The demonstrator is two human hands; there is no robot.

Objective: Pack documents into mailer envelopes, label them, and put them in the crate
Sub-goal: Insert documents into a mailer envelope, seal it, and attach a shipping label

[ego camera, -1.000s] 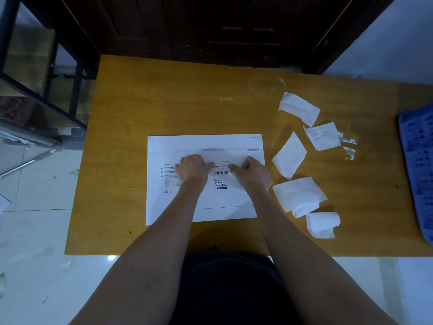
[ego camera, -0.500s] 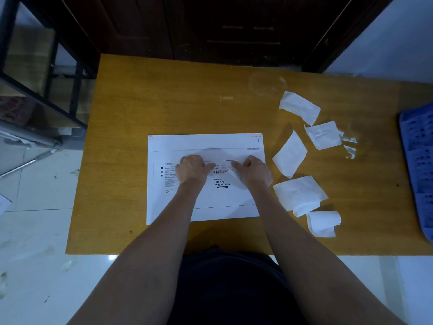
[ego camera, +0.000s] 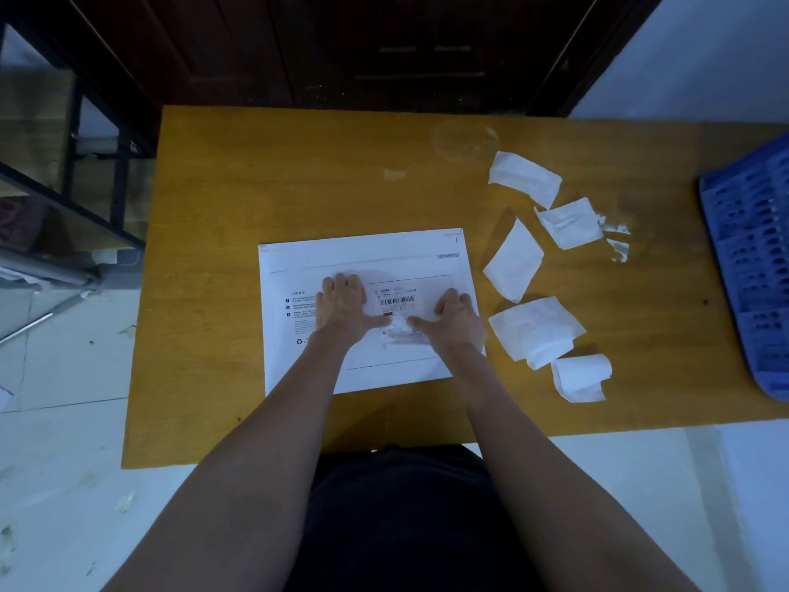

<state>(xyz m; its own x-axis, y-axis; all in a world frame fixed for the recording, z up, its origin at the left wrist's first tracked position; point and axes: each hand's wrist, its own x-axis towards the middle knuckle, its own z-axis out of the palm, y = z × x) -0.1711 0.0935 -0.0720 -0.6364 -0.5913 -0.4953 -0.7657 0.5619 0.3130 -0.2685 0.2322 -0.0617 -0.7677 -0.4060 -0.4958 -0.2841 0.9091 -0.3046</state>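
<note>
So the flat white card mailer envelope [ego camera: 367, 314] is lying face up on the yellow wooden counter [ego camera: 277, 185], right under both hands. The left hand [ego camera: 341, 309] and right hand [ego camera: 459, 320] are both flat on it, fingers laid out and pressing, holding nothing, with the thumbs pointing in toward each other. Between them sits the barcode shipping label [ego camera: 397, 299], looks like it's getting smoothed down, though it's dim and I can't really tell if the lower edge is stuck yet. The mailer looks stiff and light, probably slick on this counter, so I'd pick it up by a long edge or a corner, not the middle. Just past the right hand there's a scatter of curled white backing papers [ego camera: 533, 331], and farther out that way the blue perforated plastic crate [ego camera: 755, 267] where it should end up.
</note>
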